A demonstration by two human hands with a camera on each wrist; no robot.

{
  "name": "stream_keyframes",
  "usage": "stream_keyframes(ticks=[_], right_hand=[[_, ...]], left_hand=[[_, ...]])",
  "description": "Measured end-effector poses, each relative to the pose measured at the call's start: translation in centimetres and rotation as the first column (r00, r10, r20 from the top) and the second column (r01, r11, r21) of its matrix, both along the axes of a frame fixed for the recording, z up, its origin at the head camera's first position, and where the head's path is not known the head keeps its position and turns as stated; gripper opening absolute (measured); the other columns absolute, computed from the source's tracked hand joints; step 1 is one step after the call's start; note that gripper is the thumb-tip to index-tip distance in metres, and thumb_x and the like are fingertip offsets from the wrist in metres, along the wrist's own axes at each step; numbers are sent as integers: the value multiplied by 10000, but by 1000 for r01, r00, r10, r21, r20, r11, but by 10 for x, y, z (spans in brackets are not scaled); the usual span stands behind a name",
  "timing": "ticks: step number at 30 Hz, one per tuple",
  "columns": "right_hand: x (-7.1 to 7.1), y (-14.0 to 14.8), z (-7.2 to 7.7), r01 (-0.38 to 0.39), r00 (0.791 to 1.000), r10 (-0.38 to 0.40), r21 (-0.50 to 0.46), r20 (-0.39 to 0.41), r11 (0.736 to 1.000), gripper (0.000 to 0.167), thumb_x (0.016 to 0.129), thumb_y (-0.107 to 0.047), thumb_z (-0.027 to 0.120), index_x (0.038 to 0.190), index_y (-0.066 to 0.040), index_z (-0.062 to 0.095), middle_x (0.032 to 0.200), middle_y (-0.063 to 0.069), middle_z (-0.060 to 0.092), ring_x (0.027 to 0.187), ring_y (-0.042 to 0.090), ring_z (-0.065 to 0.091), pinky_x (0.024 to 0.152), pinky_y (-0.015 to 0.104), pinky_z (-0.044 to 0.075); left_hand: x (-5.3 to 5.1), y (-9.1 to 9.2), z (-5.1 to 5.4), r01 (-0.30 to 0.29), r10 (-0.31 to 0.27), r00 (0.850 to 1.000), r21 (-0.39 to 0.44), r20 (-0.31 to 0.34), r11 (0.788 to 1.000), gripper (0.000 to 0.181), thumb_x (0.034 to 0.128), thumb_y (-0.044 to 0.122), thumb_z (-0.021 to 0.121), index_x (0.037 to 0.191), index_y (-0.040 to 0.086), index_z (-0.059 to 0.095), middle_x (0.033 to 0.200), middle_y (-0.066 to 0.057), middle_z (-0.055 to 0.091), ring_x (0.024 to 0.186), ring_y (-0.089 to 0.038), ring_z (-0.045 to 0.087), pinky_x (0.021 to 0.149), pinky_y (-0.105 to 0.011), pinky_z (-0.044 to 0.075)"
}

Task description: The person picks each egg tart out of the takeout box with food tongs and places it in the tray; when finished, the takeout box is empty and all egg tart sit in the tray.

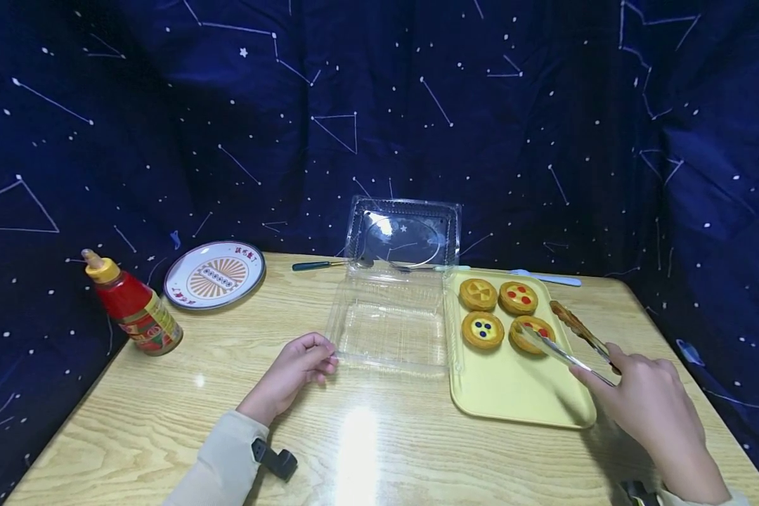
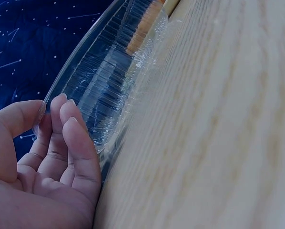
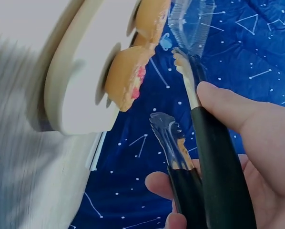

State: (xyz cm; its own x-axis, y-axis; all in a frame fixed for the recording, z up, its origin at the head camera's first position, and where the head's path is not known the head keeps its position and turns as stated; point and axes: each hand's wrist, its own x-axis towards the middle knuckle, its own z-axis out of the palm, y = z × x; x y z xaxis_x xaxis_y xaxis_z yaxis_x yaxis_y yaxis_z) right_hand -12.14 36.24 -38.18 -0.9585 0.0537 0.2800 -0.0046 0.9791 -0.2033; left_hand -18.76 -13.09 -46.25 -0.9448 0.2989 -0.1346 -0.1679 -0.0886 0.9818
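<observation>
My left hand pinches the near left corner of a clear plastic clamshell box between thumb and fingers. The box lies with its lid tipped up at the back. In the left wrist view the thumb and fingertips meet at the box's rim. My right hand holds a pair of food tongs with dark handles, their arms spread apart. One tip hangs over the red-dotted egg tart at the near right of a yellow tray. In the right wrist view nothing sits between the tong tips.
Other tarts share the tray, including one with blue dots. A red sauce bottle and a round plate stand on the left. A dark-handled utensil and a light blue one lie along the back edge.
</observation>
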Motion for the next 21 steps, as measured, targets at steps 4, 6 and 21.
stream_keyframes(ticks=[4,6,21], right_hand=[[4,-4,2,5,1000,-4,-35,25,999,756,865,-576,674,1209,92,583,1035,362,619,897,609,491,647,672,382],[3,-5,3,-6,1000,7,-47,22,999,709,873,-564,672,1173,74,600,971,331,641,831,569,535,618,627,400],[-1,9,-7,58,996,-40,-209,86,976,864,970,-496,563,1494,87,200,1117,377,491,897,489,569,606,622,404]], left_hand=[[1,-1,1,-3,3,1000,-5,5,1000,219,1002,182,564,1059,-30,551,926,-81,631,792,-165,609,657,-251,507],[1,-2,2,-3,3,1000,-6,4,1000,226,1002,182,563,1067,-34,549,936,-90,630,797,-169,609,660,-252,509],[0,-1,0,-8,8,1000,-10,12,1000,267,999,189,575,1087,-60,540,926,-83,632,792,-164,614,651,-245,514]])
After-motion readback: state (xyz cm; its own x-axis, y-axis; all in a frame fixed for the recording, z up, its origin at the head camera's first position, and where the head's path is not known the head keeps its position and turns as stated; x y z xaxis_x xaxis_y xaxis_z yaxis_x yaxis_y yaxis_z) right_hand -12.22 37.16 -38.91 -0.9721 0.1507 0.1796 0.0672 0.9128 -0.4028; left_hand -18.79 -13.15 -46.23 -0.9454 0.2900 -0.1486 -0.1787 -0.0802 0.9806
